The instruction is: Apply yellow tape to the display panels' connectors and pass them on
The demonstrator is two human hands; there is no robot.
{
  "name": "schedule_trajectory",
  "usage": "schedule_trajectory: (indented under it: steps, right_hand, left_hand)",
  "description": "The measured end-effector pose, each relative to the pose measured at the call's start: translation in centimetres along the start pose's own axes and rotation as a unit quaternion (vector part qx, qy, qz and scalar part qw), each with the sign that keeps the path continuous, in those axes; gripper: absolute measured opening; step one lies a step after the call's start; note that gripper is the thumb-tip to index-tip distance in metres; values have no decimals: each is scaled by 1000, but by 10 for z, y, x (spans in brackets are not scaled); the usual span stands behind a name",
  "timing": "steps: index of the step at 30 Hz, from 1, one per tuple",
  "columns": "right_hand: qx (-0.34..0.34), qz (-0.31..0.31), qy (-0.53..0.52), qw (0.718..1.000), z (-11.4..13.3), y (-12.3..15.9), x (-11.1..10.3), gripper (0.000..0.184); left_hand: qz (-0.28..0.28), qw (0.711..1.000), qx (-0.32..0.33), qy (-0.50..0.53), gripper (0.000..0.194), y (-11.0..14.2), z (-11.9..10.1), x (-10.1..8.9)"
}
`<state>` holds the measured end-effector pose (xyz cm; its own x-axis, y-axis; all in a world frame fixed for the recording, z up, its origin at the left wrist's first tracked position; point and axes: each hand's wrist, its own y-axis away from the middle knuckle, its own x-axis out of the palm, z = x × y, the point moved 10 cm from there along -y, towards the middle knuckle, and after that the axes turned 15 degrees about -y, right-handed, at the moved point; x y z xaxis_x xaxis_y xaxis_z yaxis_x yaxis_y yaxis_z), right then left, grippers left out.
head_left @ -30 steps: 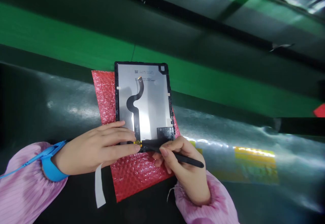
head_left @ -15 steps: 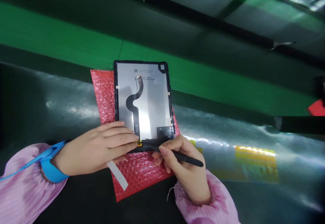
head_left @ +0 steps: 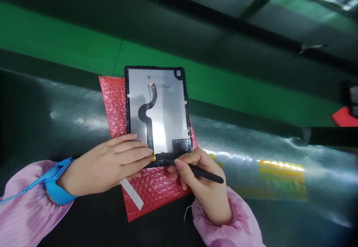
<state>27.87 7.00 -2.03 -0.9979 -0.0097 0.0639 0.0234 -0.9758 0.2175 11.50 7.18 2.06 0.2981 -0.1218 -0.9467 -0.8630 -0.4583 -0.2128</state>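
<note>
A tablet screen assembly with a silver back and black frame lies on a red bubble-wrap bag. A dark flex cable curves down its back to a small yellow connector piece at the lower edge. My left hand rests over the lower left corner, fingers stretched out flat, the tips beside the yellow piece. From beneath this hand a white strip sticks out; its other end is hidden. Between thumb and fingers, my right hand holds slim black tweezers, pointing left towards the yellow piece.
A blue wrist strap with a cord circles my left wrist. Yellow tape is on the shiny dark bench at right. A green band runs behind the tablet, and a red item sits at far right.
The tweezers' tip has drawn back slightly from the yellow piece, which shows more clearly. The white strip has shifted a little to the right with my left hand.
</note>
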Motion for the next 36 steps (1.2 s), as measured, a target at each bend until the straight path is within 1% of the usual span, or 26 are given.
schedule_trajectory:
  steps: [3,7,10,13,19,27,36]
  right_hand:
    - [4,-1,-6,1000,-1,0,0,20]
    - [-2,4,-5,1000,0,1,1,20]
    - [-5,8,-3,1000,1,0,2,19]
    - [-15,12,-3,1000,4,-1,3,18]
    - [-15,15,-18,1000,1,0,2,16]
    - [-36,22,-31,999,3,0,2,15]
    - [-23,4,-27,999,-1,0,0,13]
  left_hand:
    - [-8,1000,1,-9,28,-1,-1,-1]
    - [-34,999,-14,-9,24,-2,2,-7]
    - [-42,999,-13,-11,20,-3,1,-9]
    - [-45,999,-24,-13,19,-2,3,-10]
    - [-19,1000,-20,11,15,1,4,-3]
    - [-20,999,-27,-8,11,-1,5,0]
    - [-8,1000,-19,-16,16,0,5,2]
